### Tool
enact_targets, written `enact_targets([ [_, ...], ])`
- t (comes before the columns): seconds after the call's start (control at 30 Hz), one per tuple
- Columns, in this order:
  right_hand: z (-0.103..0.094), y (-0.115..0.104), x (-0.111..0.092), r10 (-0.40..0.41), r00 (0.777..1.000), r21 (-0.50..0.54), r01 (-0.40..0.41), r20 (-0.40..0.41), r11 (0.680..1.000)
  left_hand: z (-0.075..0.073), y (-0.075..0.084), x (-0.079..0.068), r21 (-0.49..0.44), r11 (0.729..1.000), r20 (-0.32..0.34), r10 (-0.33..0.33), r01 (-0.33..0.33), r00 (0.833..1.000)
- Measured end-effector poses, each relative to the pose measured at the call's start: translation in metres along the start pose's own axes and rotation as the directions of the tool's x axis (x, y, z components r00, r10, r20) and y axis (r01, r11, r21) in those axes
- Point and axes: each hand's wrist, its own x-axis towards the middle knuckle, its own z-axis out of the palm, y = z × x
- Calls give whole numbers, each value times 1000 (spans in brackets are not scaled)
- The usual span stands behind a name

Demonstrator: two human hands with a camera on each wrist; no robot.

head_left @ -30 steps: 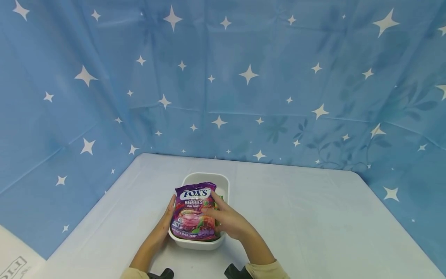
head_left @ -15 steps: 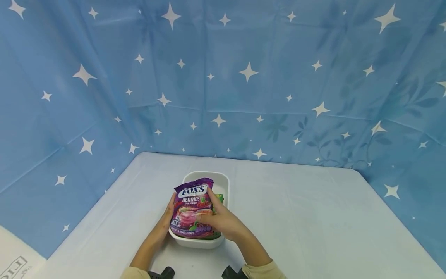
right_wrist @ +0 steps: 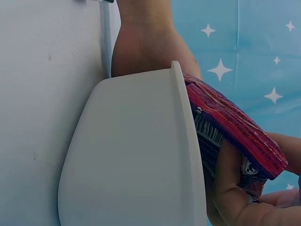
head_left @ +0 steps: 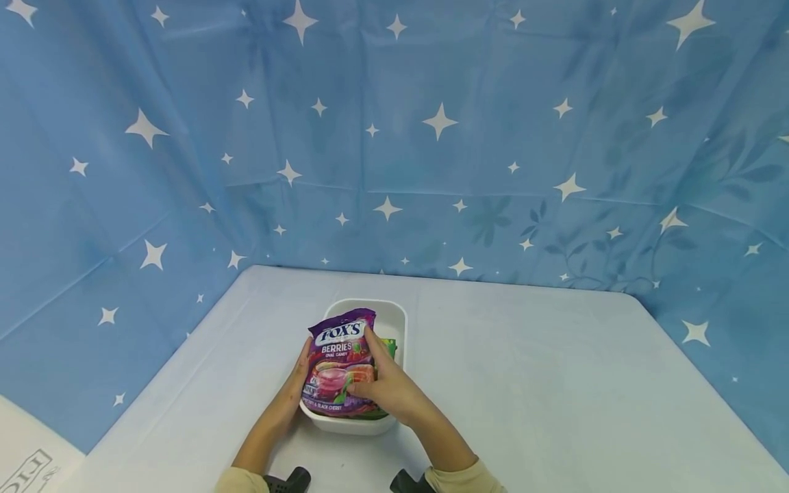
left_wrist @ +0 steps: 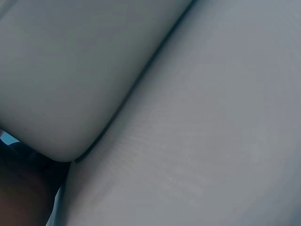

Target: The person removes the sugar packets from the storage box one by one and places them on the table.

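A purple Fox's berries candy bag [head_left: 335, 366] leans over the left side of a white tub [head_left: 348, 427]. My right hand [head_left: 397, 394] grips the bag's right edge, thumb across the front. In the right wrist view, its fingers [right_wrist: 229, 172] reach beneath the candy bag [right_wrist: 230, 125], which sticks out past the tub's rim. My left hand [head_left: 290, 394] lies along the tub's left side, fingers extended up beside the bag. The left wrist view holds mostly the tub's outer wall [left_wrist: 80, 80]. Behind the bag, a green packet [head_left: 390, 346] shows partly inside the tub.
The tub stands on a white table [head_left: 524, 383]. A blue curtain with white stars [head_left: 394, 150] hangs behind and on the sides. A white surface with printed letters [head_left: 31, 452] shows at the lower left.
My right hand has shifted left and its thumb has closed over the bag's front. The bag has tilted left and risen slightly, exposing more of the green packet. The left hand has stayed put.
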Motion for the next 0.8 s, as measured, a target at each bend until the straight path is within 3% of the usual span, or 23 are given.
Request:
enact_targets([
  [0.5,3,-1,-2,-46,998,-86,43,-35,995,-1,0,0,2,1000,10,7,-7,1000],
  [0.67,2,0,-1,-41,998,-68,38,-39,997,-1,0,0,14,1000,13,10,-10,1000],
  [0.8,2,1,0,8,998,-6,-8,-55,1000,-2,-1,0,19,1000,16,16,-17,1000],
])
